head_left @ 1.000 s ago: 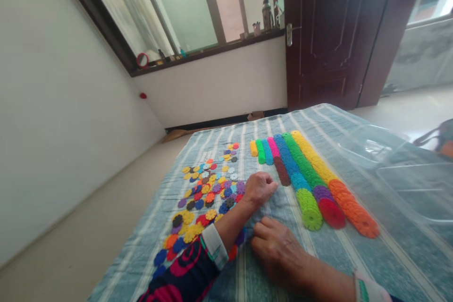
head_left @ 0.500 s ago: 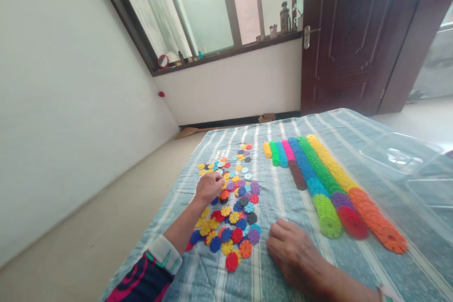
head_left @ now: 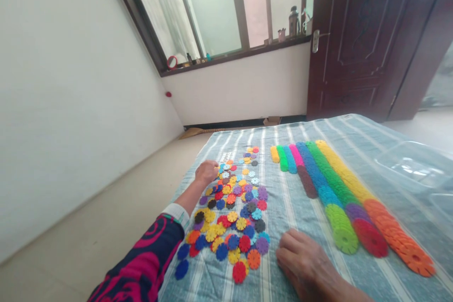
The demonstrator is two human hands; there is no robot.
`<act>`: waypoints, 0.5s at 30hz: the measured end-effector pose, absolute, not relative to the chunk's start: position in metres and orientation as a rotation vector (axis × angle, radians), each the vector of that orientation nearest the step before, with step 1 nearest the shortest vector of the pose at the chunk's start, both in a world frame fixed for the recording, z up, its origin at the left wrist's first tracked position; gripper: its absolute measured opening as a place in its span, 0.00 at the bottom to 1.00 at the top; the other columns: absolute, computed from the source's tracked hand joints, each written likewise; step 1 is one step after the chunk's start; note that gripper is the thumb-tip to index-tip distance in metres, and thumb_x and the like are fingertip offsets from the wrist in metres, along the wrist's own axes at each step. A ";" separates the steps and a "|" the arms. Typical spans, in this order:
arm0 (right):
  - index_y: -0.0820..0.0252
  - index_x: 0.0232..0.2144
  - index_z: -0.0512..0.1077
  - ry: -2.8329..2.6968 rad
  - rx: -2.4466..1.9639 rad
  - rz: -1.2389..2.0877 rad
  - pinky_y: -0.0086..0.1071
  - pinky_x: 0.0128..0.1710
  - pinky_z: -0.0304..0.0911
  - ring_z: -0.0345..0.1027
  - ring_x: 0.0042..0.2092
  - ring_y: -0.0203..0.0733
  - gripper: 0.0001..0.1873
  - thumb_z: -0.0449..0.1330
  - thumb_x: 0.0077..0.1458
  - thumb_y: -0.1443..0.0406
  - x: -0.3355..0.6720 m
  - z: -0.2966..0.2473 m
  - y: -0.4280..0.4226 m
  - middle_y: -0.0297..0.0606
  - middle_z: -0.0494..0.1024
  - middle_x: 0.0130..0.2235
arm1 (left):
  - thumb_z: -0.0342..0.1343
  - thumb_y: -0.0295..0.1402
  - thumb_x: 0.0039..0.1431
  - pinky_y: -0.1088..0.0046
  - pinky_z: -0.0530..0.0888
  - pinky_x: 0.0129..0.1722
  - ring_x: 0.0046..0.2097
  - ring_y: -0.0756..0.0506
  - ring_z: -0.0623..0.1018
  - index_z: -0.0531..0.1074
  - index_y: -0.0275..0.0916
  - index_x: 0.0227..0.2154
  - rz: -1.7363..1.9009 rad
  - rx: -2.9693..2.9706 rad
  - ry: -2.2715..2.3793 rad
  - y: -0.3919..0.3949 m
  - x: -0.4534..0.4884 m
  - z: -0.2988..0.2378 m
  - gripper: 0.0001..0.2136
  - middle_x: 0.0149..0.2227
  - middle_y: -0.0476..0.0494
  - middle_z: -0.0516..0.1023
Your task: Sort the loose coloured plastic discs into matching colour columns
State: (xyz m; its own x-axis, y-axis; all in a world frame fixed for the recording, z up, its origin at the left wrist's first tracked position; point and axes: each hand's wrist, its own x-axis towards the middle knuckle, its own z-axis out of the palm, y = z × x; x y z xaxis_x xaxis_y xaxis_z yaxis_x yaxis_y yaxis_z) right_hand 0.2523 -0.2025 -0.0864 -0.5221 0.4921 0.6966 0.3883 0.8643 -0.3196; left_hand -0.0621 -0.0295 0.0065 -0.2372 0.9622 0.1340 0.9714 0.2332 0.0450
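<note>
Where the left hand [head_left: 206, 171] meets the far-left edge of the scattered pile, we record its fingers as drawn in; whether they pinch a disc we cannot tell.

Loose discs [head_left: 232, 217], notched, mixed colours: spread across the left part of the striped cloth [head_left: 279, 207], many overlapping.

Right hand [head_left: 306, 262]: low over the cloth, between pile and rows, fingers curled under; contents hidden from us.

Rows of overlapping discs, sorted by colour, seven by our count: three short ones, yellow [head_left: 275, 154], green [head_left: 282, 158] and light blue [head_left: 290, 159]; one pink-to-brown [head_left: 307, 181]; three long ones, ending nearest us in lime [head_left: 345, 239], red [head_left: 373, 240] and orange [head_left: 406, 252].

Clear plastic box [head_left: 399, 174]: right of the rows.
</note>
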 end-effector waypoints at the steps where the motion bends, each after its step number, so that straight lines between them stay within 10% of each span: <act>1: 0.58 0.22 0.61 -2.186 -0.635 0.148 0.32 0.28 0.50 0.59 0.29 0.37 0.14 0.50 0.57 0.76 0.252 -0.087 -0.202 0.35 0.68 0.26 | 0.55 0.26 0.50 0.76 0.70 0.42 0.48 0.43 0.77 0.81 0.43 0.37 -0.171 -1.906 -2.408 -0.025 -0.061 0.006 0.14 0.47 0.45 0.81; 15: 0.59 0.22 0.61 -2.154 -0.647 0.163 0.32 0.28 0.49 0.57 0.29 0.37 0.13 0.51 0.55 0.75 0.252 -0.085 -0.203 0.35 0.68 0.26 | 0.62 0.26 0.37 0.75 0.69 0.30 0.33 0.44 0.78 0.81 0.42 0.27 -0.114 -2.038 -2.493 -0.006 -0.076 0.000 0.10 0.26 0.48 0.79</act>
State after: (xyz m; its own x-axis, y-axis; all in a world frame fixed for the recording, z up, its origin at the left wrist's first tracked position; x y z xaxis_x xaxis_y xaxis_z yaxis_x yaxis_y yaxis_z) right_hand 0.2517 -0.2029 -0.0851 -0.4975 0.5036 0.7063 0.3915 0.8569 -0.3352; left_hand -0.0764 -0.0056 0.0002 -0.1976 0.9801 -0.0174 0.9744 0.1983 0.1055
